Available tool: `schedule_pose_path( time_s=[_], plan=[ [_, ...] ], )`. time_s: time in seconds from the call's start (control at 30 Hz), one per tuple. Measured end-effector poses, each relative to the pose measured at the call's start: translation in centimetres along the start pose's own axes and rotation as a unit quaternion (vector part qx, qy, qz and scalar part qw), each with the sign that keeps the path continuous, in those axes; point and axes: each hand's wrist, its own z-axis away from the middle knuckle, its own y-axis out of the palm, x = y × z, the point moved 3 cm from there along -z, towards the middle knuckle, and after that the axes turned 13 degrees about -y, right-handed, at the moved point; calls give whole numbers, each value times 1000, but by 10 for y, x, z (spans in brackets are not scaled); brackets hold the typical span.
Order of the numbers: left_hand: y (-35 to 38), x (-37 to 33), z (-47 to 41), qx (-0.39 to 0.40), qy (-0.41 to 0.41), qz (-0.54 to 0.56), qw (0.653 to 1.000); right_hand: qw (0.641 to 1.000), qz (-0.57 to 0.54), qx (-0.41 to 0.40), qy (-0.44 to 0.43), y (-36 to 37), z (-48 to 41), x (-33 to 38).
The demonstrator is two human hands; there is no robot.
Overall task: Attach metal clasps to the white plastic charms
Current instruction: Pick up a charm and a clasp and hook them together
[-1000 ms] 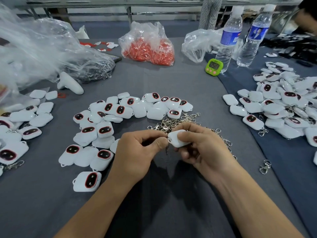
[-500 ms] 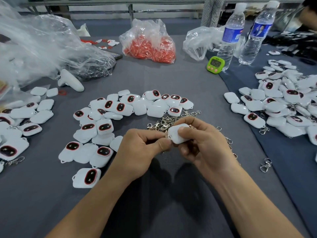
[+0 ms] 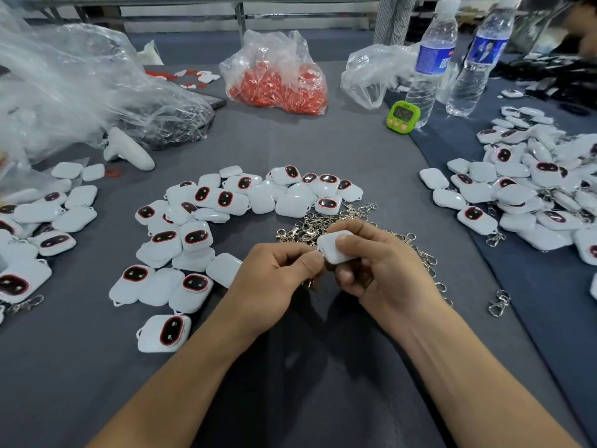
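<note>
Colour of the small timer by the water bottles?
The timer is bright green with pink buttons, seen in the head view.

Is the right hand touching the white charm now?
Touching. The head view shows the right hand pinching the white charm between thumb and fingers.

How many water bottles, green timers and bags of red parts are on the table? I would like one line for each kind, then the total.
Water bottles: 2
Green timer: 1
Bag of red parts: 1
Total: 4
</note>
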Motion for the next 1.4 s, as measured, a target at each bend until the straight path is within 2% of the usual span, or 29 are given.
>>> schedule_pose_path(
  time_s=[0.07, 0.13, 0.2, 0.23, 0.3, 0.37, 0.43, 0.5, 0.57, 0.67, 0.73, 0.8, 0.9, 0.97, 1.03, 1.1, 1.13, 1.17, 1.27, 1.33, 1.4],
  plan=[
    [3, -3, 2, -5, 21, -9, 1000, 1000, -13, -5, -11, 0, 1, -1],
    [0, -7, 5, -83, 101, -113, 985, 999, -22, -13, -26, 0, 2, -1],
    [-1, -13, 10, -167, 217, -267, 924, 999, -2, -20, -46, -1, 3, 0],
    [0, -15, 10, -183, 253, -331, 891, 998, 22, -23, -63, -1, 5, -1],
    [5, -15, 10, -189, 261, -423, 847, 988, 106, -22, -110, -1, 8, 0],
    [10, -14, 11, -198, 237, -469, 828, 971, 180, -16, -153, 2, 11, 1],
    [10, -11, 11, -203, 217, -426, 854, 973, 169, -16, -159, 1, 11, 1],
    [6, -8, 13, -188, 173, -307, 917, 987, 93, -12, -130, 0, 11, 4],
    [5, -3, 11, -124, 102, -186, 969, 997, 14, -11, -80, 1, 11, 6],
    [11, -5, 8, -54, 49, -78, 994, 998, -61, -22, -27, 0, 9, 5],
    [12, -8, 5, -27, 34, -5, 999, 996, -79, -18, -24, -1, 8, 3],
    [12, -9, 5, -27, 50, -5, 998, 998, -60, -12, -32, -1, 8, 1],
    [6, -6, 9, -92, 97, -156, 979, 998, 34, -10, -61, -2, 10, 3],
    [4, -7, 10, -102, 134, -288, 943, 983, 147, -9, -108, -3, 9, 7],
    [4, -11, 9, -101, 163, -393, 899, 947, 272, 6, -169, 1, 10, 8],
    [3, -14, 10, -119, 189, -467, 856, 924, 325, 19, -200, 10, 12, 3],
    [2, -14, 11, -138, 199, -473, 847, 925, 323, 12, -201, 13, 13, 1],
    [1, -11, 14, -152, 186, -450, 860, 936, 298, -2, -189, 13, 13, -1],
    [-5, 4, 14, -157, 102, -298, 936, 989, 108, -33, -93, 12, 9, -2],
    [-7, 7, 13, -155, 90, -221, 959, 999, 4, -31, -29, 13, 8, -4],
    [-5, 4, 13, -125, 89, -150, 977, 999, -42, -28, 6, 12, 7, -4]
  ],
)
